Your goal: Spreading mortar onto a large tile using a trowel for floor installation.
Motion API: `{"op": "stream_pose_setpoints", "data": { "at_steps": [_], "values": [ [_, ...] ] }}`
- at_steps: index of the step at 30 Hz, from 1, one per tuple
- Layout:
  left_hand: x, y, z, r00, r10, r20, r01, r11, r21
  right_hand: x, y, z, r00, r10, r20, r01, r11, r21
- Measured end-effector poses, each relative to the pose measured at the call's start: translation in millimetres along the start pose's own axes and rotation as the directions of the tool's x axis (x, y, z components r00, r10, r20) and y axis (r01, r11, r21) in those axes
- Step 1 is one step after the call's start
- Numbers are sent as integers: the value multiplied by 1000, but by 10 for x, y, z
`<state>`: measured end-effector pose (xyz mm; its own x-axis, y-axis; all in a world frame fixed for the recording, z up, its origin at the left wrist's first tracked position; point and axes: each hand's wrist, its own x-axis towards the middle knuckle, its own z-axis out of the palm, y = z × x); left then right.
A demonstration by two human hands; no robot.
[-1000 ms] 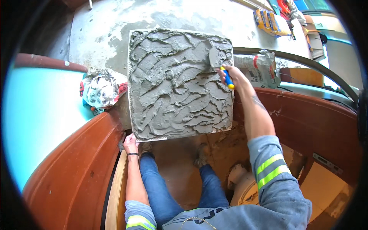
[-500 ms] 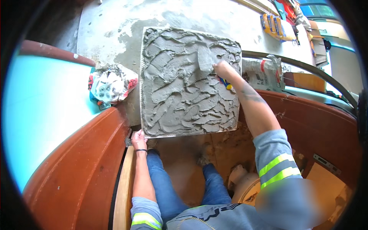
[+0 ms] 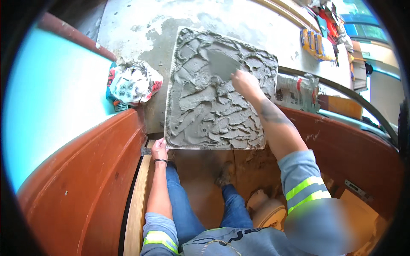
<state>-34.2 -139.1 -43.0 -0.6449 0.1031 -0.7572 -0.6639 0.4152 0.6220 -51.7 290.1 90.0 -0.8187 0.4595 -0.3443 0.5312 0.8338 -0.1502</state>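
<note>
A large square tile (image 3: 170, 89) lies ahead of me, coated with ridged grey mortar (image 3: 200, 113). My left hand (image 3: 159, 149) is closed on its near left corner, the fingers at the tile's edge. Over the far middle part of the mortar, my right hand (image 3: 247, 84) grips a trowel (image 3: 223, 65) by its handle. The wide flat blade, smeared grey and slightly blurred, lies against the mortar and points to the far left. My fist hides the handle.
A crumpled white and red bag (image 3: 136, 83) stands left of the tile, and a grey bag (image 3: 297, 91) stands right of it. Reddish-brown door panels (image 3: 92, 183) flank me on both sides. Blue and yellow packages (image 3: 317, 45) lie at the far right.
The trowel blade has swung toward the left over the mortar, and my right hand has shifted slightly left. The view has turned a little; my left hand stays at the corner.
</note>
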Motion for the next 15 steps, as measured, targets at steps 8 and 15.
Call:
{"op": "stream_pose_setpoints", "data": {
  "at_steps": [8,15],
  "values": [
    [-154,-125,-23,998,66,-6,-66,997,41,-978,-270,70,695,174,697,-718,217,662],
    [-278,-133,106,998,68,-17,-67,996,61,-1500,-473,58,656,145,740,-741,-61,669]
  ]
}}
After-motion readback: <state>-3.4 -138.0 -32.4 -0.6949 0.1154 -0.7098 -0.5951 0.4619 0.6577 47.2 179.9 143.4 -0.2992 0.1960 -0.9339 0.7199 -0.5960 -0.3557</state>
